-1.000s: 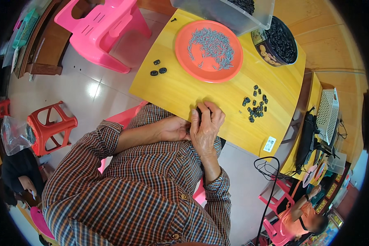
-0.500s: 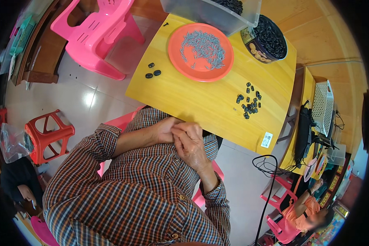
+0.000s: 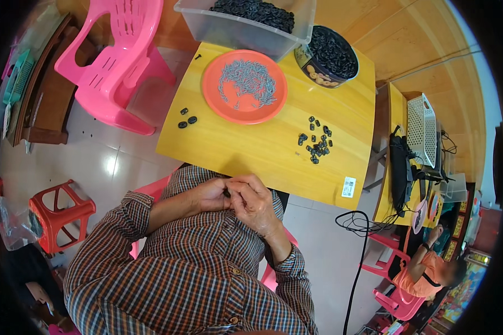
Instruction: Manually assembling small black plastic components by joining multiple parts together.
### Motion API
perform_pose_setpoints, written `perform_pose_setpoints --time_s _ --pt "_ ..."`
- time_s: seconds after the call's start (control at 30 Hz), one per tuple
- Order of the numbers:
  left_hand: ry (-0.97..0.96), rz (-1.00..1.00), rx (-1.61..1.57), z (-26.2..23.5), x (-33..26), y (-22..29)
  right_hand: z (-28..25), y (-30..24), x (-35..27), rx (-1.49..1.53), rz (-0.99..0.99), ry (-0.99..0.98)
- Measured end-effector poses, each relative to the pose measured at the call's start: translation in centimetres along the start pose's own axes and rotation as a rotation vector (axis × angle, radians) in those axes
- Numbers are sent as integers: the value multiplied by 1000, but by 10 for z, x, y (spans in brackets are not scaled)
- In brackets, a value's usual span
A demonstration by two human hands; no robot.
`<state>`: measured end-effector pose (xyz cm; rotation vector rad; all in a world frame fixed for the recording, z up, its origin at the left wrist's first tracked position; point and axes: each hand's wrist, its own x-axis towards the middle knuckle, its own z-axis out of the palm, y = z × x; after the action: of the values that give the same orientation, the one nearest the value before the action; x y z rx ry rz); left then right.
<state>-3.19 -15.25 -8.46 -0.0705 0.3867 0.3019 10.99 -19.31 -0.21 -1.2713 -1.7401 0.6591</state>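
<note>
The fingers of the left hand (image 3: 211,196) are curled closed around a small black piece (image 3: 227,193), of which only a dark bit shows; the fingers of the right hand (image 3: 252,205) are bunched nearly together against it, and whether they grip it too I cannot tell. The piece sits between the two hands, above the lap in the checked shirt (image 3: 201,268), just beside the near edge of the yellow table (image 3: 251,151). On that wood-grained top, three black parts (image 3: 192,120) lie to the left and a loose cluster of similar parts (image 3: 319,149) to the right, near a white label (image 3: 349,187). Farther back are an orange plate (image 3: 211,103) of thin grey pins (image 3: 246,78), a clear bin (image 3: 235,33) and a round tub (image 3: 318,75), the last two filled with black parts. Around the table stretches a pale tiled floor (image 3: 330,245), with a pink chair (image 3: 114,72) and a red stool (image 3: 61,209) at left; at right sits a person in orange (image 3: 425,273). Fingers hide most of the held piece, so its long axis and pointing direction cannot be told.
</note>
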Motion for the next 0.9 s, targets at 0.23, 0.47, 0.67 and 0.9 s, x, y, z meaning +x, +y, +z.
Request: perform_pose_setpoints --time_s 0.23,0.47,0.67,0.9 --pt "101 -8 92 8 -1 1 -3 -2 0 10 -45 42" --pt "8 -56 418 35 -15 10 -17 -6 4 51 88 208" --pt "90 -152 403 56 -19 13 -22 6 0 35 189 294" --pt "43 43 193 102 -25 58 -28 14 2 71 280 354"
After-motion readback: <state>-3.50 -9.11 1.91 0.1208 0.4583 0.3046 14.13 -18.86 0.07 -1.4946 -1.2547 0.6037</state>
